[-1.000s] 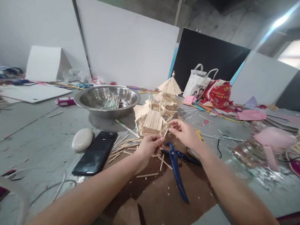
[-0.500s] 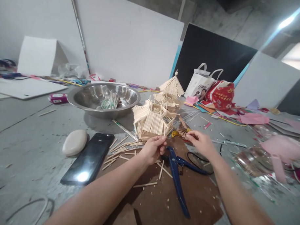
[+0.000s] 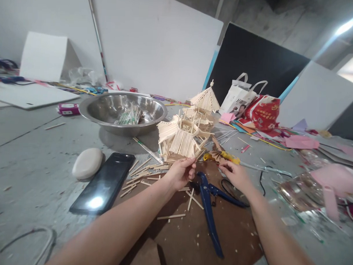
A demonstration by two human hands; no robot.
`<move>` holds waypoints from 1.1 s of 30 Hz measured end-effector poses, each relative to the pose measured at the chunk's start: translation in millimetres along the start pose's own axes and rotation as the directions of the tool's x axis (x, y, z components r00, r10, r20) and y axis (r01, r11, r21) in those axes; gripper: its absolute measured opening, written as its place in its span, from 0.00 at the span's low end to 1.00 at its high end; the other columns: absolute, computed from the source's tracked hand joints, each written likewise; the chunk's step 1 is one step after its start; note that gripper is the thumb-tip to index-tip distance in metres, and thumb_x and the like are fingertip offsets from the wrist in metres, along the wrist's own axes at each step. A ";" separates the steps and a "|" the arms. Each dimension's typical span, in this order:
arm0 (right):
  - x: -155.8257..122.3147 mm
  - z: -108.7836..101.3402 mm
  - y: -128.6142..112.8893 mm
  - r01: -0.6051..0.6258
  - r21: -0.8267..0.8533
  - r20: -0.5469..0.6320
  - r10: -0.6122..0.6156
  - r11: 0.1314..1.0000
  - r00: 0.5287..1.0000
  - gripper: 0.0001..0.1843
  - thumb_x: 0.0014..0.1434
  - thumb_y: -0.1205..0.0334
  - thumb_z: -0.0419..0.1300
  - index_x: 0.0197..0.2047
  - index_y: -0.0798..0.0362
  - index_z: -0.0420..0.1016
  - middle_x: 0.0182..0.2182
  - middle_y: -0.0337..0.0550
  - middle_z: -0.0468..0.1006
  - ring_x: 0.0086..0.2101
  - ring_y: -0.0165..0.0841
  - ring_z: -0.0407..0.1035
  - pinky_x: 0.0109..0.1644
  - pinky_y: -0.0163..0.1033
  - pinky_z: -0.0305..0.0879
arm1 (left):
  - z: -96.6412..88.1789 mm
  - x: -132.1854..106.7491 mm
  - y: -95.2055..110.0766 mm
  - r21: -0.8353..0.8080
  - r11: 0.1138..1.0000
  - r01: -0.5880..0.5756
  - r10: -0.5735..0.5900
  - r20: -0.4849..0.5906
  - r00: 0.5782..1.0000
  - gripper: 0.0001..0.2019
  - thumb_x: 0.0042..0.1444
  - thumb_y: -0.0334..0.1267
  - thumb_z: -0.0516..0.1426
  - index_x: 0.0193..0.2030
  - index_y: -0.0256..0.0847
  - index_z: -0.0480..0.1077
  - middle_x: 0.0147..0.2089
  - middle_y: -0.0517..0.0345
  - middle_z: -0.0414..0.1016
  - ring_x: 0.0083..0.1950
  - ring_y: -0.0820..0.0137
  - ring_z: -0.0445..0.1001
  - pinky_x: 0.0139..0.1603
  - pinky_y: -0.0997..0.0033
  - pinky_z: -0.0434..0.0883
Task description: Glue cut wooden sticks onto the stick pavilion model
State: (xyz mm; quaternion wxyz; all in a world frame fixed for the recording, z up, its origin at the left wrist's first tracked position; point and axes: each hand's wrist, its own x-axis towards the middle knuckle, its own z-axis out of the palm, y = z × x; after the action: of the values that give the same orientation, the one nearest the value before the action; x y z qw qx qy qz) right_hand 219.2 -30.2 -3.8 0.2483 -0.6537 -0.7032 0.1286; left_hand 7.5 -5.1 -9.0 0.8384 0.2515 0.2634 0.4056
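While left hand (image 3: 180, 173) pinches ribbed wooden-stick pagoda (image 3: 182, 142), right hand (image 3: 235, 174) curls nearby.

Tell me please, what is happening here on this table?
A person is busy with a stick model house. The left hand pinches its lower front edge with the fingers. The right hand is at a yellow-handled tool lying beside the model; whether it grips the tool is unclear. Blue pliers lie on the brown board between the arms, with loose sticks, a black phone and a steel bowl nearby.
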 end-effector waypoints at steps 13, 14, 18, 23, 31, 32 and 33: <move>-2.1 2.9 2.4 0.010 -0.053 0.007 -0.010 0.999 1.000 0.14 0.51 0.55 0.49 0.32 0.52 0.72 0.28 0.43 0.76 0.28 0.34 0.68 0.31 0.37 0.60 | 5.3 -5.7 11.3 -0.028 0.992 0.120 -0.123 -0.097 0.988 0.08 0.47 0.33 0.55 0.21 0.35 0.60 0.16 0.65 0.60 0.13 0.83 0.54 0.12 0.83 0.51; -2.2 3.3 2.6 0.015 -0.056 0.011 -0.015 0.998 1.000 0.13 0.51 0.55 0.49 0.32 0.52 0.72 0.28 0.43 0.76 0.28 0.34 0.68 0.30 0.37 0.59 | 5.2 -5.8 11.1 -0.030 0.992 0.119 -0.121 -0.095 0.988 0.08 0.47 0.33 0.55 0.21 0.35 0.60 0.16 0.65 0.60 0.13 0.83 0.54 0.12 0.83 0.51; -2.6 4.3 4.4 0.014 -0.061 0.023 -0.013 0.998 1.000 0.13 0.51 0.55 0.49 0.32 0.52 0.72 0.28 0.43 0.75 0.27 0.34 0.68 0.30 0.37 0.59 | 4.0 -6.4 10.0 -0.028 0.994 0.107 -0.109 -0.075 0.991 0.08 0.47 0.32 0.54 0.20 0.34 0.60 0.16 0.65 0.61 0.13 0.83 0.55 0.13 0.83 0.52; -3.7 3.4 7.5 -0.015 -0.085 0.006 0.016 0.996 1.000 0.15 0.51 0.54 0.49 0.33 0.52 0.71 0.28 0.43 0.76 0.27 0.34 0.68 0.30 0.37 0.59 | 1.3 -7.1 10.3 -0.020 0.995 0.102 -0.103 -0.056 0.993 0.06 0.46 0.31 0.55 0.22 0.34 0.61 0.17 0.64 0.62 0.13 0.83 0.56 0.13 0.83 0.52; -6.8 -4.1 17.4 -0.130 -0.188 -0.167 0.098 0.974 0.981 0.17 0.52 0.52 0.47 0.34 0.53 0.71 0.30 0.45 0.76 0.30 0.36 0.68 0.32 0.36 0.59 | -0.4 -7.3 10.1 -0.007 0.996 0.091 -0.091 -0.040 0.995 0.06 0.45 0.32 0.56 0.23 0.34 0.61 0.17 0.64 0.62 0.13 0.83 0.56 0.13 0.84 0.52; -6.7 -5.1 19.8 -0.155 -0.201 -0.194 0.116 0.967 0.974 0.17 0.52 0.52 0.47 0.34 0.53 0.71 0.30 0.45 0.76 0.31 0.36 0.68 0.33 0.37 0.59 | -0.5 -7.1 10.0 -0.005 0.996 0.089 -0.089 -0.035 0.995 0.06 0.45 0.32 0.56 0.23 0.34 0.61 0.17 0.64 0.62 0.13 0.83 0.56 0.13 0.83 0.52; -6.4 -6.1 22.5 -0.178 -0.212 -0.218 0.131 0.961 0.967 0.17 0.52 0.53 0.47 0.34 0.53 0.71 0.30 0.46 0.76 0.31 0.37 0.68 0.33 0.37 0.59 | -0.6 -7.0 9.8 -0.004 0.996 0.088 -0.088 -0.030 0.996 0.06 0.45 0.32 0.56 0.23 0.34 0.61 0.18 0.64 0.62 0.13 0.83 0.56 0.13 0.83 0.52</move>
State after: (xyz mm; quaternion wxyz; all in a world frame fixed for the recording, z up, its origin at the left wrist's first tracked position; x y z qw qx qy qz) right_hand 241.7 -34.8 -11.1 0.2303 -0.7409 -0.6309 -0.0015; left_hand -2.0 -5.3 -1.6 0.8517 0.2324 0.2863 0.3722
